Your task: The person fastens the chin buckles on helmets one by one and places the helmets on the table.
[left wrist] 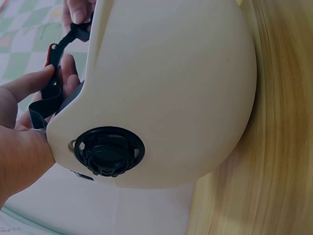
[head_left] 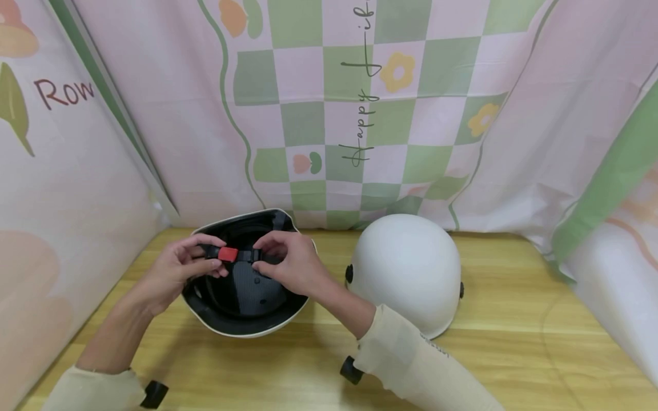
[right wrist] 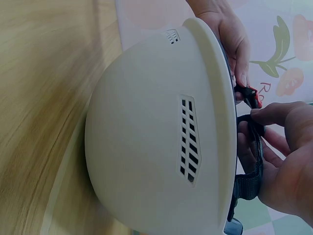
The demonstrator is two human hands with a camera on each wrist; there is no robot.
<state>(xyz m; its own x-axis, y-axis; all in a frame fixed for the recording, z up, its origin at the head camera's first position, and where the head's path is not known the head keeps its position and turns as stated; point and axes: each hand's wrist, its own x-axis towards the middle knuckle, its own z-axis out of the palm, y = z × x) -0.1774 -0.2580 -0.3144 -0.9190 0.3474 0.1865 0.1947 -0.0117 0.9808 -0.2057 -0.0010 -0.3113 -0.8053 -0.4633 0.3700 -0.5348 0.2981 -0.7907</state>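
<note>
An upturned white helmet (head_left: 280, 326) rests on its crown on the wooden table, its black lining (head_left: 257, 302) facing up. Above its opening runs a black chin strap (right wrist: 250, 186) with a red buckle (head_left: 228, 254), which looks fastened. My left hand (head_left: 172, 271) pinches the strap at the buckle's left end between thumb and fingers. From the other side, my right hand (head_left: 295, 262) pinches the black strap just right of the buckle. In the left wrist view a round black fitting (left wrist: 109, 151) shows on the shell; in the right wrist view, a vent grille (right wrist: 190, 140).
A second white helmet (head_left: 406, 268) stands dome up on the table (head_left: 514, 319), right of the first and close to my right forearm. A checked, printed curtain (head_left: 354, 114) hangs behind the table, with more printed cloth at both sides.
</note>
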